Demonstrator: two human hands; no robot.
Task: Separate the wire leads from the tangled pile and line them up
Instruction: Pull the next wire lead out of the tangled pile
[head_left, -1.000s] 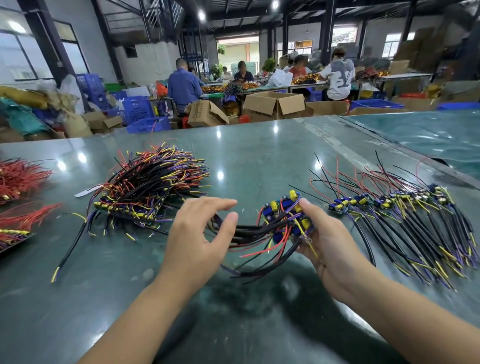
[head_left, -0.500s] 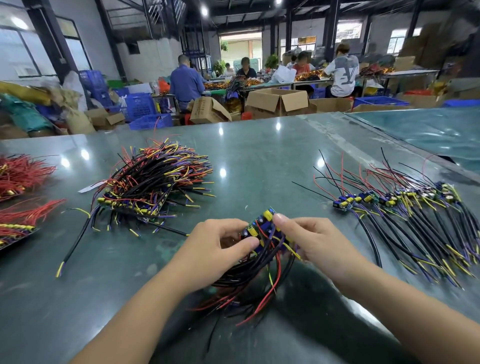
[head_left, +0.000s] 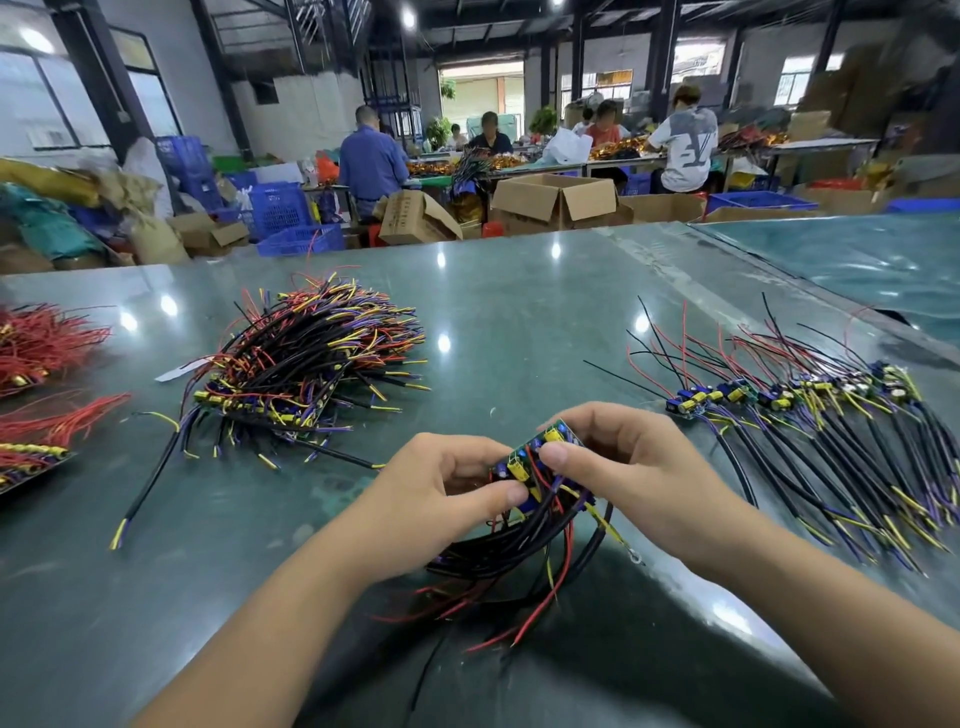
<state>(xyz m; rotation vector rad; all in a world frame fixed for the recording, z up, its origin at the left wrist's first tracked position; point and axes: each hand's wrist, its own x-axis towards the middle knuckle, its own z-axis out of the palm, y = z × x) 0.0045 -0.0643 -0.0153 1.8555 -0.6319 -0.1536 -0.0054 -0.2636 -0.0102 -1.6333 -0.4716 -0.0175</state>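
Open cardboard box (head_left: 556, 200), contents possibly hidden.

both forearms reach forward, left hand (head_left: 441, 499) and right hand (head_left: 628, 478) meeting, fingers curled, thumbs pinching.

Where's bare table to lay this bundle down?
Bare table lies between the tangled pile and the lined-up row, beyond both hands. Far left is crowded with red leads.
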